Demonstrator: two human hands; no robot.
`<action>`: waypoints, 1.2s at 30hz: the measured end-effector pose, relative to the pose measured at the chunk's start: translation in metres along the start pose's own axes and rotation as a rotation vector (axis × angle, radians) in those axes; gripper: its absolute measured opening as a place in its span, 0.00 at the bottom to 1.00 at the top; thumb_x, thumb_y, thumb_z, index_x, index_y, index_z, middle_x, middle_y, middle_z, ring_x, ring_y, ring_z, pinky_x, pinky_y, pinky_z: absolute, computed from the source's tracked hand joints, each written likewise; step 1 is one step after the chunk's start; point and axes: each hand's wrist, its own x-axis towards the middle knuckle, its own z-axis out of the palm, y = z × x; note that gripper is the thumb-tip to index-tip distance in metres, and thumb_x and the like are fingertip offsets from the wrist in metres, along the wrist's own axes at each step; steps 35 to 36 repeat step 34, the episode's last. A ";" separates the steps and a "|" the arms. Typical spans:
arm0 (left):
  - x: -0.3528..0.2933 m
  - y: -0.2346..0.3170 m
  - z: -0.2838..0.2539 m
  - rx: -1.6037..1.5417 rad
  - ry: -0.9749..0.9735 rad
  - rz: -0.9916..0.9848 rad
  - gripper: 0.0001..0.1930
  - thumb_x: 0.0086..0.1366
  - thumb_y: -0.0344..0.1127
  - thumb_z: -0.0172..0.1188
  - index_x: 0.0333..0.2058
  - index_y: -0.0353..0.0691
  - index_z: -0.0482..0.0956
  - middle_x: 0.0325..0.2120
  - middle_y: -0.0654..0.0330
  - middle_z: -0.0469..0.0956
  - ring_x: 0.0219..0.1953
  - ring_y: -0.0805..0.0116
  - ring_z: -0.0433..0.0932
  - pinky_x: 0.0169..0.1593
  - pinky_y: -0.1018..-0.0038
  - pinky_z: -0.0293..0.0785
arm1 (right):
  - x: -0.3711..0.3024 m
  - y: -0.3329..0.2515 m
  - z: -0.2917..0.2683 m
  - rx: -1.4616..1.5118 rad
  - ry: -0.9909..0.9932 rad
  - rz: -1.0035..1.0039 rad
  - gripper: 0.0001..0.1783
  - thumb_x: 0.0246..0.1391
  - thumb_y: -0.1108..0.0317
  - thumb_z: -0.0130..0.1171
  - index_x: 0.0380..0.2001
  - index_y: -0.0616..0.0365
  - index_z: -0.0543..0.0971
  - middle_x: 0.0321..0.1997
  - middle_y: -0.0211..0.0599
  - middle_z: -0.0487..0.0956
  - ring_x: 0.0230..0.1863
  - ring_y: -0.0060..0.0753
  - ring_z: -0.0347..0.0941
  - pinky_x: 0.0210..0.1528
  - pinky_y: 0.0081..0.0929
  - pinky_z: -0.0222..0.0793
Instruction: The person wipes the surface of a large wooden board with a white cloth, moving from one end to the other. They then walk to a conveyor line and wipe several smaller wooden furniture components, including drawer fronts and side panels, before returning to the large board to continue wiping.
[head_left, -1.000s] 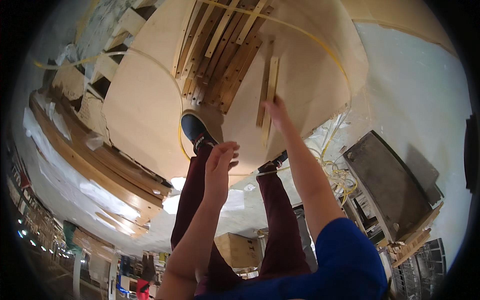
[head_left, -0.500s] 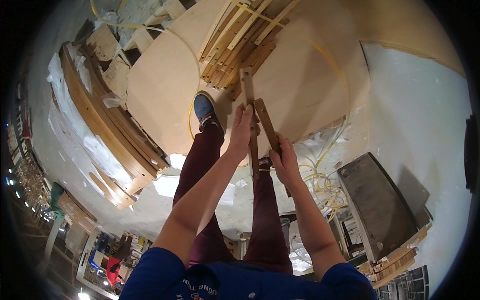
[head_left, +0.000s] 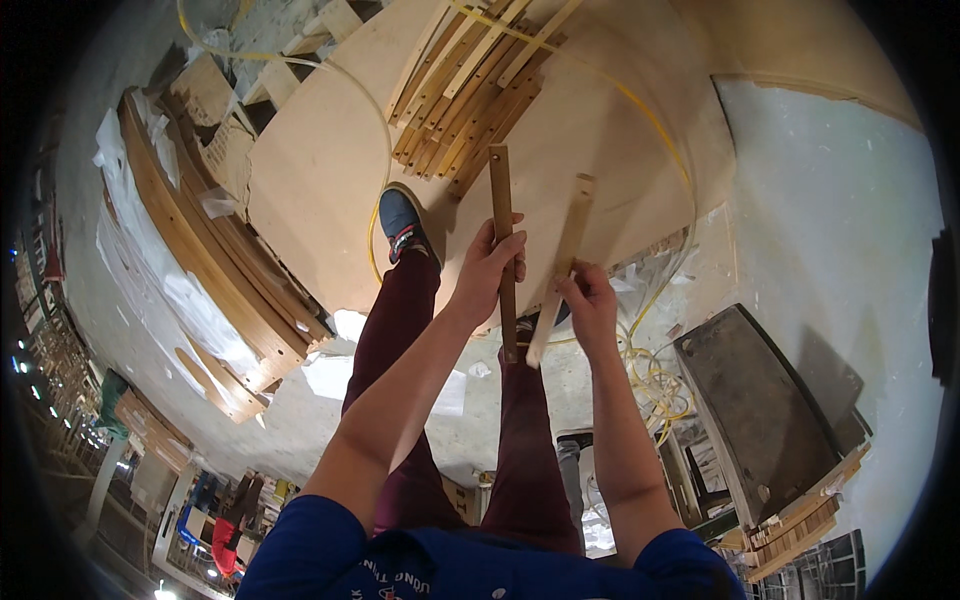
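My left hand (head_left: 489, 266) grips a darker wooden slat (head_left: 501, 205) near its lower half, holding it almost upright. My right hand (head_left: 590, 305) holds a paler wooden slat (head_left: 570, 235) that leans to the right. The two slats come close together at their lower ends between my hands. Beyond them lies a pile of similar wooden slats (head_left: 470, 85) on a large plywood board (head_left: 310, 190). My left foot in a blue shoe (head_left: 403, 224) rests on the board's edge.
A yellow hose (head_left: 655, 135) loops over the board and coils on the floor at right. Curved wooden pieces (head_left: 205, 265) stack along the left. A dark flat panel (head_left: 765, 400) lies at right, with stacked strips (head_left: 800, 525) below it. White sheeting covers the floor.
The left hand has taken hold of a darker slat, and both hands have drawn back from the pile, each now holding its own slat up.
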 end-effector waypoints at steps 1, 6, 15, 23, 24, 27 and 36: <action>-0.001 0.000 -0.005 0.000 0.009 0.020 0.16 0.63 0.36 0.56 0.49 0.42 0.68 0.22 0.67 0.69 0.22 0.77 0.69 0.29 0.79 0.66 | 0.002 -0.010 0.000 0.104 -0.040 0.116 0.15 0.54 0.70 0.57 0.44 0.65 0.75 0.26 0.26 0.73 0.27 0.15 0.66 0.29 0.14 0.62; 0.000 -0.004 -0.014 -0.002 0.046 0.087 0.17 0.64 0.34 0.54 0.51 0.43 0.68 0.25 0.66 0.69 0.28 0.78 0.69 0.33 0.78 0.67 | 0.002 -0.025 -0.015 0.590 -0.153 0.194 0.24 0.55 0.66 0.54 0.55 0.62 0.69 0.31 0.41 0.78 0.27 0.26 0.73 0.28 0.20 0.71; 0.009 -0.009 -0.022 -0.138 0.211 0.086 0.17 0.61 0.33 0.56 0.47 0.44 0.63 0.32 0.60 0.70 0.29 0.70 0.71 0.33 0.73 0.72 | 0.009 -0.004 -0.019 0.870 -0.238 0.285 0.16 0.59 0.63 0.48 0.47 0.60 0.70 0.36 0.45 0.77 0.34 0.32 0.75 0.29 0.26 0.77; 0.019 -0.002 -0.052 -0.454 0.437 -0.117 0.08 0.65 0.34 0.54 0.39 0.40 0.67 0.31 0.58 0.68 0.33 0.63 0.69 0.40 0.61 0.71 | -0.006 0.003 -0.016 0.663 -0.172 0.276 0.17 0.53 0.75 0.54 0.48 0.57 0.71 0.36 0.35 0.72 0.26 0.20 0.69 0.22 0.19 0.70; 0.020 -0.003 -0.051 -0.466 0.418 -0.130 0.08 0.65 0.35 0.54 0.38 0.39 0.68 0.31 0.58 0.68 0.33 0.63 0.69 0.40 0.61 0.71 | -0.007 0.005 -0.020 0.629 -0.184 0.285 0.19 0.53 0.76 0.53 0.50 0.56 0.71 0.38 0.36 0.71 0.27 0.20 0.69 0.21 0.19 0.69; 0.021 -0.004 -0.065 -0.510 0.331 -0.143 0.09 0.67 0.33 0.51 0.41 0.44 0.60 0.34 0.57 0.66 0.34 0.64 0.67 0.40 0.61 0.70 | -0.011 0.003 -0.017 0.544 -0.185 0.202 0.31 0.51 0.77 0.55 0.60 0.54 0.62 0.39 0.32 0.71 0.26 0.17 0.67 0.22 0.16 0.66; 0.026 -0.012 -0.056 -0.681 0.381 -0.265 0.10 0.67 0.34 0.50 0.41 0.36 0.63 0.36 0.54 0.67 0.36 0.61 0.69 0.44 0.58 0.71 | -0.019 0.026 -0.006 0.290 -0.267 0.028 0.45 0.42 0.75 0.62 0.63 0.59 0.53 0.40 0.29 0.68 0.40 0.20 0.66 0.44 0.20 0.65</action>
